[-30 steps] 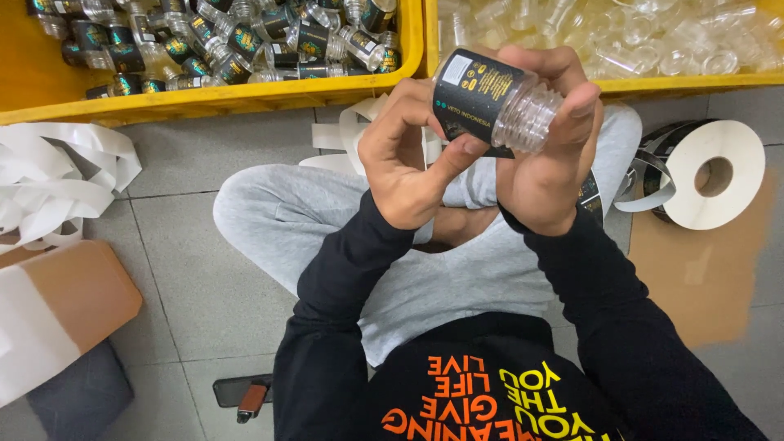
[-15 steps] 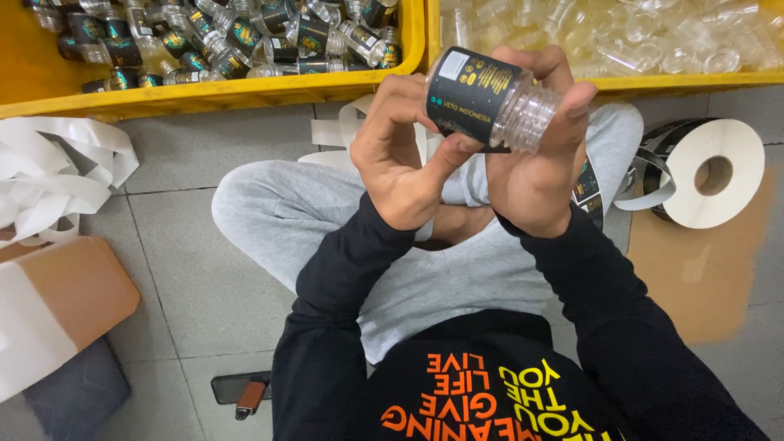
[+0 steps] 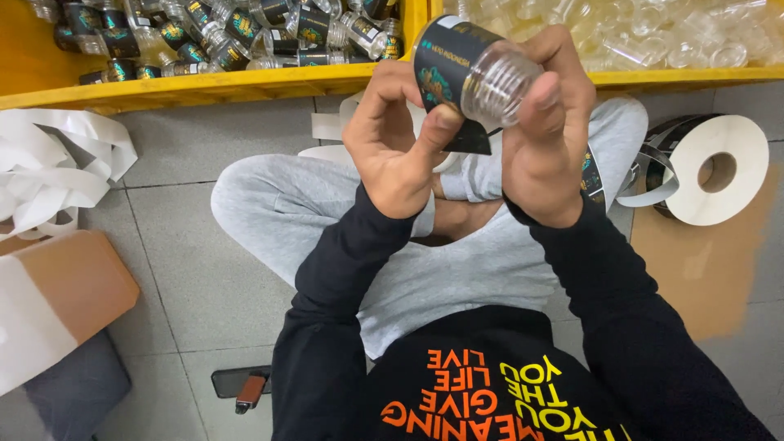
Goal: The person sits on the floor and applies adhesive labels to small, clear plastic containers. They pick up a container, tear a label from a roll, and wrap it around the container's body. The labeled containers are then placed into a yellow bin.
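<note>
**Ana:** Head view first: where were the fingers seen?

**Ben:** The left hand (image 3: pixel 400 147) was wrapped round the dark end of a clear plastic bottle (image 3: pixel 474 69). Its thumb was pressed flat on the black label (image 3: pixel 445 77). The right hand (image 3: pixel 547 139) was closed round the ribbed clear neck, thumb on top. So both hands were clamped on the bottle, and none of the fingers were spread.

**Ana:** And where was the bottle held?

**Ben:** It was held up in the air on its side, above the lap in grey trousers (image 3: pixel 343 220) and just in front of the yellow bins.

**Ana:** Was the label stuck all the way down?

**Ben:** No. One black corner was seen hanging loose under the bottle.

**Ana:** How could that step be done well?

**Ben:** I think the thumb should be slid slowly to the loose corner while the bottle is turned, so no bubbles get trapped. The neck should be held firm, but not squeezed hard.

**Ana:** What else was seen around?

**Ben:** Labelled bottles were piled in the left yellow bin (image 3: pixel 204 86). Bare clear ones were piled in the right bin (image 3: pixel 686 77). A label roll (image 3: pixel 710 167) was lying on the floor by the right knee, and white backing strips (image 3: pixel 57 175) were heaped on the left.
</note>
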